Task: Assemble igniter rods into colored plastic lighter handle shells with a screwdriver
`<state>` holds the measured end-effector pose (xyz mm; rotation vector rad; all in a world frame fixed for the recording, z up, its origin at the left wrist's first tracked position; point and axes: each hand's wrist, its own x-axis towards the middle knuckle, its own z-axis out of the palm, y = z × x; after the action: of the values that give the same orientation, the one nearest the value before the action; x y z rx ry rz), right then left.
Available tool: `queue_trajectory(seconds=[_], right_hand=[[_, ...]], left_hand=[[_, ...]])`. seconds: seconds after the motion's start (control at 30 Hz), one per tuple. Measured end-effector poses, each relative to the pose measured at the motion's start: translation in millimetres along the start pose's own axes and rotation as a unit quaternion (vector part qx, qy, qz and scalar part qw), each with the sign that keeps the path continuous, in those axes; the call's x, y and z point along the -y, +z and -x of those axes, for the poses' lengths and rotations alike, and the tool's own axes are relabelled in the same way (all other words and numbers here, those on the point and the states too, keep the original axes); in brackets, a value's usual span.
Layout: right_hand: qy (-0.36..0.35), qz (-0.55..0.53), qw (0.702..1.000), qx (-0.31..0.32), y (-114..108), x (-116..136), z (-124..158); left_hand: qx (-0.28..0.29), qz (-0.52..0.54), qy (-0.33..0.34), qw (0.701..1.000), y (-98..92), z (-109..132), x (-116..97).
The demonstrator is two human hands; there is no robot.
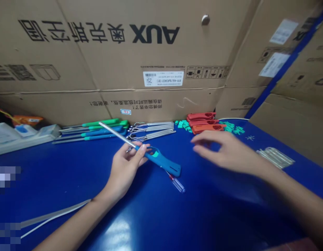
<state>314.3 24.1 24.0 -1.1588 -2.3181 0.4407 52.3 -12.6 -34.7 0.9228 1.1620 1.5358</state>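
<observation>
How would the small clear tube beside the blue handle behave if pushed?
The clear tube looks round and smooth, so it would probably roll. It seems small and light. It appears tethered to the blue handle, which may limit its travel.

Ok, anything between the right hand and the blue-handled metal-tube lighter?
Nothing: only bare blue tabletop separates the right hand from the blue-handled metal-tube lighter, head view.

The AUX box (151,52) stood behind my table (151,216). Under its left half lay finished lighters (98,129), and under its label, metal rods (153,129). Far right of it sat clear tubes (276,157), far left white packs (4,134), and a white strip (54,214) lay nearer me.
</observation>
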Motion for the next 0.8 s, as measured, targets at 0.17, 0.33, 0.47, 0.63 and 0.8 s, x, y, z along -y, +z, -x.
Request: queue_trajectory(seconds=[0.17,0.33,0.47,0.63,0.8], right_hand=[[-0.125,-0.019,0.989,0.082,67.8,44.1,-17.6],[-0.095,-0.075,0.992,0.04,83.3,34.1,-11.4],[-0.102,-0.129,0.986,0.04,82.3,33.4,-8.0],[-0.05,-0.219,0.974,0.04,83.3,30.9,-6.6],[0.026,-0.327,0.94,0.093,77.5,31.5,-5.0]], left_hand=[[0.088,0.052,-0.052,0.993,-3.1,2.5,3.7],[0.138,0.033,-0.048,0.989,-3.6,8.2,6.8],[0.144,0.034,-0.041,0.988,-1.7,11.3,6.8],[0.16,0.038,-0.055,0.985,-2.4,11.4,9.8],[0.151,0.044,-0.064,0.985,0.8,13.9,10.5]])
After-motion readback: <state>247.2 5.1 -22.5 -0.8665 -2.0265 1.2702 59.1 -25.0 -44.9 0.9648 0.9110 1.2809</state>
